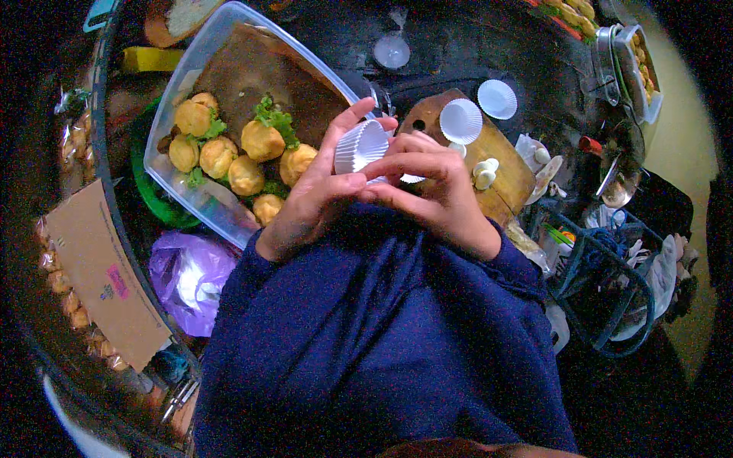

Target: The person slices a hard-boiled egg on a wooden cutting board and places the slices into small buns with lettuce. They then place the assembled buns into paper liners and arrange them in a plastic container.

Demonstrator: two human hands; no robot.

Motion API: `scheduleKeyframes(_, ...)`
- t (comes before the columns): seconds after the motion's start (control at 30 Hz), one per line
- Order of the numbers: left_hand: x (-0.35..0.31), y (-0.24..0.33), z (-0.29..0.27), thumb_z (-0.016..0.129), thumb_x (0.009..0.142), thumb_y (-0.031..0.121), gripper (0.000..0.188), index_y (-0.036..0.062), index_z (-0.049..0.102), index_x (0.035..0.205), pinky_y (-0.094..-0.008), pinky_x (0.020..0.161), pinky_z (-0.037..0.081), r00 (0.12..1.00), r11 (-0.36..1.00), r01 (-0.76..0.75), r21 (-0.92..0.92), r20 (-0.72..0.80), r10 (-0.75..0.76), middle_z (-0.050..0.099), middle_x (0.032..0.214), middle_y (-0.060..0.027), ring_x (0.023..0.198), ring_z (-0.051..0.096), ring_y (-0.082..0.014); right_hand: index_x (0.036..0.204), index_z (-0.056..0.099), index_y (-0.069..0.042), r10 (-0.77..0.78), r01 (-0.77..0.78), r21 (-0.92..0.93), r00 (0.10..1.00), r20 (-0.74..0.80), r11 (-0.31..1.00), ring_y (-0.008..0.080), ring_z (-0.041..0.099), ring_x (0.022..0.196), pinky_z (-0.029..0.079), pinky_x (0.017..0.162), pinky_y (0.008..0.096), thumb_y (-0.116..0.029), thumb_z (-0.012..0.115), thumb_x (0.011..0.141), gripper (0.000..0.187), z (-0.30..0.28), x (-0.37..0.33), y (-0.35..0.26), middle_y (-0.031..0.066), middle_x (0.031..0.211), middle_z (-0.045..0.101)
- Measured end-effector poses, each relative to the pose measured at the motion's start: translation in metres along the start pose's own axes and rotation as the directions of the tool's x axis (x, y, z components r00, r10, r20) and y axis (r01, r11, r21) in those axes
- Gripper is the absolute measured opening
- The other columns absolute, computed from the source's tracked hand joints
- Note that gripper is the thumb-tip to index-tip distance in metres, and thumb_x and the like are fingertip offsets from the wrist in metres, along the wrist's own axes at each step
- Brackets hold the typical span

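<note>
A white fluted paper baking cup (361,146) stands tilted in the fingers of my left hand (309,195). My right hand (439,183) is beside it, thumb and fingertips drawn together against the cup's lower edge. Bits of white show under the right fingers; I cannot make out whether they belong to another cup. Left of my hands is a clear plastic tub (156,145) lined with brown paper, holding several golden filled buns (218,156) with green lettuce (276,120). Two more paper cups, one on the wooden board (508,172) and one beyond it (497,99), lie to the right.
Small white pieces (485,174) sit on the board. A blue basket (603,267) with odds and ends stands at right, near a metal pan (620,175). A purple plastic bag (191,278) and a cardboard piece (107,275) over packed buns are at left.
</note>
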State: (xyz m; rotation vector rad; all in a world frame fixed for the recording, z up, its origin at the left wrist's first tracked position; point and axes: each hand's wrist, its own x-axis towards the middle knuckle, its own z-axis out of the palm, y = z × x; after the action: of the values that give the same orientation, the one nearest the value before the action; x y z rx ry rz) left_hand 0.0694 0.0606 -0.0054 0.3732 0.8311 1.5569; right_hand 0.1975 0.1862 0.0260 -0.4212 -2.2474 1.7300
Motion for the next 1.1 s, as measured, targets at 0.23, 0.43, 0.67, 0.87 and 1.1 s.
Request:
scheduleKeyframes(0.23, -0.001, -0.001, -0.002, 0.065, 0.077, 0.025, 0.087, 0.0104, 0.017, 0.147, -0.0350, 0.103, 0.037, 0.999, 0.997, 0.003, -0.078, 0.053, 0.001, 0.038, 0.137, -0.0117, 0.122, 0.044, -0.0225, 0.085, 0.072, -0.001, -0.023, 0.016, 0.123, 0.998, 0.060, 0.992, 0.0152, 0.055, 0.076, 0.043, 0.073, 0.0295, -0.013, 0.078, 0.073, 0.018, 0.003, 0.011, 0.005, 0.0046, 0.074, 0.062)
scheduleKeyframes(0.43, -0.003, 0.002, -0.002, 0.065, 0.077, 0.022, 0.085, 0.0097, 0.016, 0.147, -0.0340, 0.104, 0.036, 0.999, 0.997, 0.026, -0.075, 0.044, -0.023, 0.039, 0.136, -0.0108, 0.123, 0.043, -0.0222, 0.085, 0.072, -0.001, 0.087, -0.107, 0.214, 0.991, 0.098, 0.971, 0.0151, 0.056, 0.076, 0.042, 0.075, 0.0284, -0.013, 0.077, 0.075, 0.017, 0.001, 0.013, 0.004, 0.0044, 0.075, 0.063)
scheduleKeyframes(0.67, -0.002, -0.002, -0.007, 0.064, 0.079, 0.019, 0.084, 0.0088, 0.016, 0.147, -0.0331, 0.105, 0.034, 0.998, 0.994, 0.029, -0.105, 0.054, -0.023, 0.039, 0.136, -0.0109, 0.124, 0.043, -0.0217, 0.086, 0.072, -0.001, 0.117, -0.140, 0.226, 0.987, 0.113, 0.964, 0.0157, 0.057, 0.079, 0.044, 0.074, 0.0282, -0.011, 0.074, 0.077, 0.014, 0.000, 0.013, 0.006, 0.0066, 0.077, 0.064)
scheduleKeyframes(0.87, 0.000, -0.001, -0.002, 0.063, 0.082, 0.017, 0.081, 0.0086, 0.016, 0.147, -0.0355, 0.107, 0.032, 1.000, 0.997, -0.018, 0.081, -0.012, 0.019, 0.039, 0.138, -0.0128, 0.125, 0.042, -0.0224, 0.081, 0.068, 0.001, 0.112, -0.111, 0.052, 0.994, -0.009, 0.992, 0.0160, 0.058, 0.078, 0.045, 0.071, 0.0278, -0.008, 0.069, 0.077, 0.010, 0.006, 0.002, 0.007, 0.0089, 0.078, 0.063)
scheduleKeyframes(1.1, 0.001, 0.003, -0.002, 0.062, 0.082, 0.013, 0.081, 0.0089, 0.015, 0.148, -0.0358, 0.108, 0.030, 0.997, 0.954, 0.030, 0.298, -0.070, -0.009, 0.038, 0.140, -0.0141, 0.127, 0.041, -0.0227, 0.079, 0.068, -0.001, 0.241, -0.237, 0.042, 0.946, -0.216, 0.971, 0.0183, 0.062, 0.073, 0.048, 0.069, 0.0293, -0.012, 0.071, 0.074, 0.012, -0.014, -0.021, 0.001, 0.0095, 0.076, 0.065)
